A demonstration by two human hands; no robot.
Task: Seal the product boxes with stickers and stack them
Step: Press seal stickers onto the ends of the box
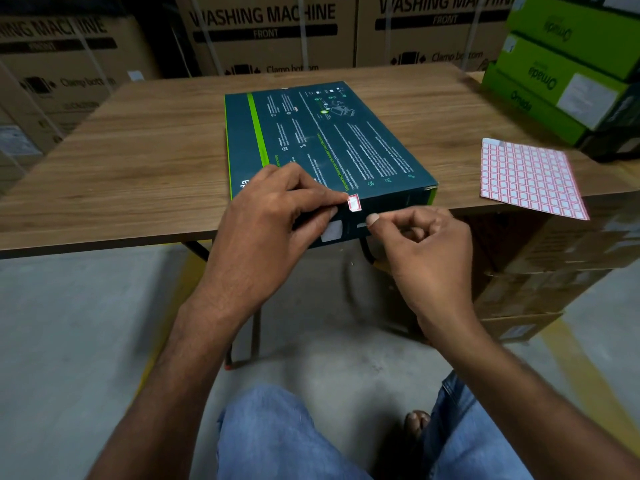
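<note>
The left hand [266,226] grips the product box [329,140] at the bench [138,150] near edge; the right hand [429,251] fingers curl empty. If left unpressed, the sticker [353,203] may lift.

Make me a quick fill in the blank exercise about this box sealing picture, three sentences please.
1. The left hand holds a ___ against the box.
2. The sheet lies to the box's ___.
3. The stacked boxes at far right are ___.
Missing words: sticker; right; green.
</note>
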